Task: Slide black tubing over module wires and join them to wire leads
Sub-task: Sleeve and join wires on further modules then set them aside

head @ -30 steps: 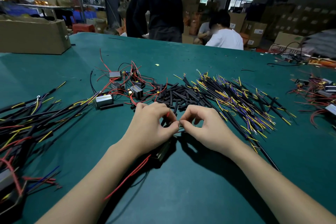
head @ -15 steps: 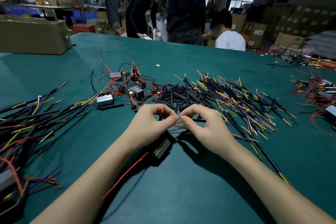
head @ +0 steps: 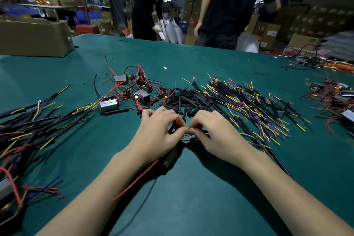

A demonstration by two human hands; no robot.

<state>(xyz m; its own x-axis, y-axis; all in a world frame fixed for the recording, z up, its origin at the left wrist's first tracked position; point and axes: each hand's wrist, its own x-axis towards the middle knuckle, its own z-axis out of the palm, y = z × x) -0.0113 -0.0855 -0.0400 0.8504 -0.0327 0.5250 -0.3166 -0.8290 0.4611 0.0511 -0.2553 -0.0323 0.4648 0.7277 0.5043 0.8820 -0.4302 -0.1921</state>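
Observation:
My left hand (head: 159, 134) and my right hand (head: 214, 132) meet fingertip to fingertip over the green table (head: 191, 188). Between them they pinch thin wires: the left holds a red module wire (head: 177, 120), the right a wire lead that is mostly hidden by its fingers. A small metal module (head: 171, 156) hangs under my left palm, its long red wire (head: 137, 179) trailing toward me. Just beyond my hands lies a pile of short black tubing pieces (head: 183, 99). Whether tubing sits on the pinched wires I cannot tell.
Modules with red wires (head: 134, 90) lie left of the tubing. Black leads with yellow and purple ends (head: 252, 105) fan out to the right; joined bundles (head: 28, 120) sprawl at left. More modules (head: 337, 97) sit far right. A cardboard box (head: 34, 38) stands back left; two people stand beyond.
Both hands stay pinched together and have shifted slightly away from me. The people behind the table have moved; one now bends over at the far edge.

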